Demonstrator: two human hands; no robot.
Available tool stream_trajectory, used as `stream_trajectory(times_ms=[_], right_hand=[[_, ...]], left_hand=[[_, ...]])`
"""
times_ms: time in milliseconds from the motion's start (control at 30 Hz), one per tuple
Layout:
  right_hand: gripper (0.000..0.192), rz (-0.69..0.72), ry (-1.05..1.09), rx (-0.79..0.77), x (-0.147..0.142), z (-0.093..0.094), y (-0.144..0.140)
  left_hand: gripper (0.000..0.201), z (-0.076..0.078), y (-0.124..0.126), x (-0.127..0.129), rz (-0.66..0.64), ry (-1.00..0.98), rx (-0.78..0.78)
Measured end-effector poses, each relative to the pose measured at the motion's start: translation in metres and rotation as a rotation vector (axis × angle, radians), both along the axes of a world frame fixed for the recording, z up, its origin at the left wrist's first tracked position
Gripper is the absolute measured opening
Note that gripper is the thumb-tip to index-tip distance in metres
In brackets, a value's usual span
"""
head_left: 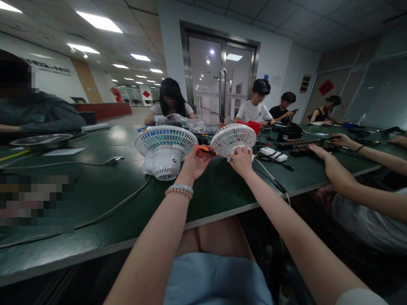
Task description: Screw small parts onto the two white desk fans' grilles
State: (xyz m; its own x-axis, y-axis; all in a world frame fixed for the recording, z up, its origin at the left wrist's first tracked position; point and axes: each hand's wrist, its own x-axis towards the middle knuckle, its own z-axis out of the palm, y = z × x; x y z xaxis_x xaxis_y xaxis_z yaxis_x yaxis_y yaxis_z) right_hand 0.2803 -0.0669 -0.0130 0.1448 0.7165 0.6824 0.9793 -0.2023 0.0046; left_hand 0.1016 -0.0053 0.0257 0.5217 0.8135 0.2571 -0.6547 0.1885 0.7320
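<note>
An orange-and-black screwdriver point(207, 150) is pinched in my left hand point(194, 163), its tip pointing right toward the back of a white fan point(233, 136). Around the rear housing of that fan, the fingers of my right hand point(242, 160) are closed, partly hiding it. A small light-blue spot shows by the right fingertips, too small to name. Just left of my left hand, a second white fan point(163, 163) rests with its round grille up and its motor housing toward me. Where the screwdriver's tip meets the fan is hard to make out.
A white cable point(111, 209) runs across the green table point(124, 178). Right of the fans lie a white box-shaped device point(273, 154), black cables and a red bin point(251, 126). A metal bowl point(41, 141) stands left. Co-workers sit around; a neighbour's hands point(321, 151) work at right.
</note>
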Motion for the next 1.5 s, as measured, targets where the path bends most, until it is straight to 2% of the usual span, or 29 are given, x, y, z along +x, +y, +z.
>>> stream_trajectory(times_ms=[200, 400, 800, 1067, 1267, 1500], right_hand=[[0.023, 0.013, 0.008, -0.002, 0.0, 0.001, -0.001], [0.024, 0.016, 0.015, -0.017, 0.001, 0.002, -0.002], [0.023, 0.025, 0.01, -0.016, 0.001, 0.002, -0.002], [0.022, 0.021, 0.014, -0.011, 0.0, 0.003, -0.002], [0.022, 0.02, 0.011, -0.012, 0.0, 0.003, -0.002], [0.022, 0.025, 0.015, -0.007, 0.0, 0.002, -0.002]], left_hand=[[0.022, -0.002, 0.005, -0.005, -0.05, 0.016, -0.035], [0.022, -0.003, 0.007, -0.006, 0.0, 0.039, -0.081], [0.027, -0.002, 0.009, -0.005, 0.062, 0.066, -0.069], [0.049, -0.003, 0.012, 0.005, 0.179, 0.123, 0.089], [0.051, -0.002, 0.007, 0.011, 0.268, 0.122, 0.147], [0.053, -0.002, 0.005, 0.013, 0.265, 0.123, 0.171]])
